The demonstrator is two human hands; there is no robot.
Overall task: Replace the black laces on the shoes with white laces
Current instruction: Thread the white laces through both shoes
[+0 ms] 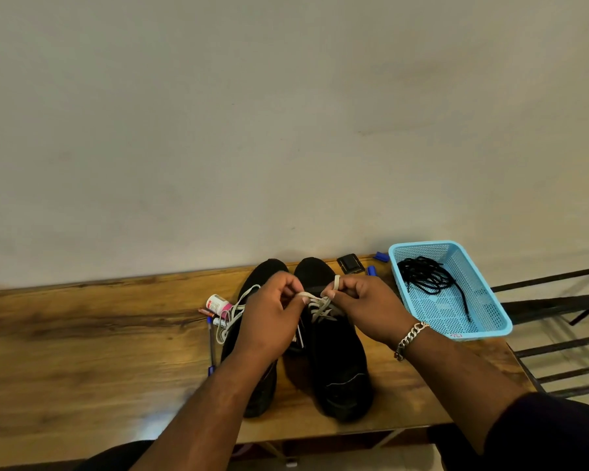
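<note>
Two black shoes stand side by side on the wooden table (pixel 82 334). The right shoe (pixel 337 368) carries a white lace (pixel 320 309) threaded across its eyelets. My left hand (pixel 272 317) and my right hand (pixel 368 307) each pinch one end of this lace above the shoe. The left shoe (pixel 262 389) lies partly under my left arm; its white lace (pixel 233 314) hangs loose over its left side. The black laces (pixel 425 275) lie coiled in a blue basket (pixel 490 321) at the right.
A small white bottle (pixel 218 303), pens (pixel 212 345) and markers lie just left of the shoes. A black clip-like item (pixel 350 263) and blue caps (pixel 381 257) sit behind the right shoe by the wall. A dark metal rack (pixel 565 334) stands beyond the table's right edge.
</note>
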